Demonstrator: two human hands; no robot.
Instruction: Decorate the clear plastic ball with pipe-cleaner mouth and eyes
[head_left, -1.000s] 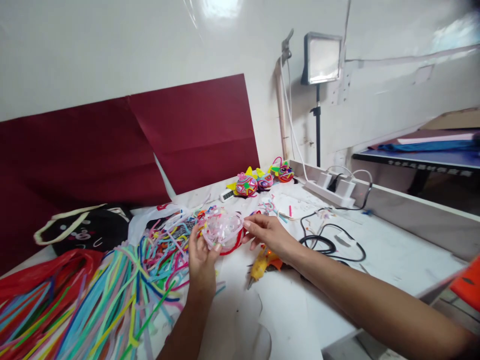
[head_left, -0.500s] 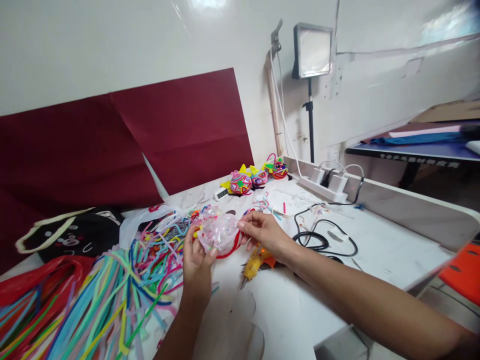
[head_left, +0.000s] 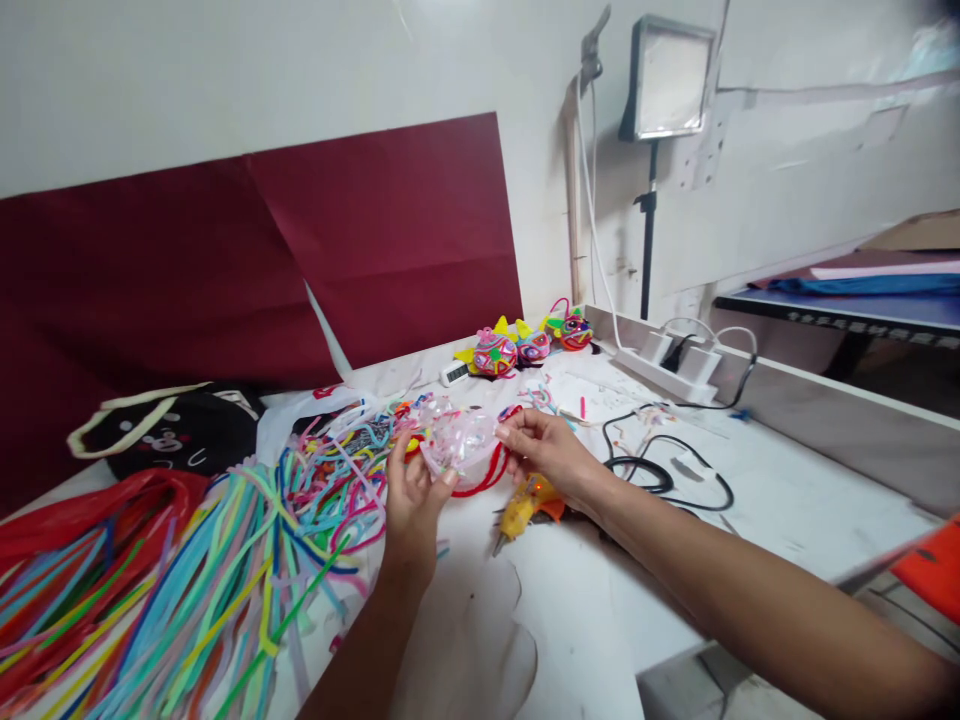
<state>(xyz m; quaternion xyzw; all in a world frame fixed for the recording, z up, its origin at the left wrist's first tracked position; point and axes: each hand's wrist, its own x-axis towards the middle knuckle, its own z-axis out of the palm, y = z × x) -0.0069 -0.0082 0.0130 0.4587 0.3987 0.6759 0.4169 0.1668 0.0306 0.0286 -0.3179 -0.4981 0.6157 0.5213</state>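
Observation:
Between my hands is a clear, rounded plastic piece with pink and white bits, held above the white table. My left hand grips its left edge, thumb in front and fingers behind. On the right side, my right hand is closed, fingertips pinched at the piece's edge. A fuzzy red pipe cleaner curves along the piece's lower right side, close to my right fingers. Just below my right hand lies a yellow hot glue gun, its nozzle pointing down and left.
Colourful pipe cleaners spread over the left side, near a red plastic bag and a black bag. Several decorated fish-like ornaments and a small white timer stand behind. A black cable coils beside a power strip.
The whole view has shifted, so the scene sits further right and slightly higher. Both hands keep their hold on the plastic piece, with little change in their grip.

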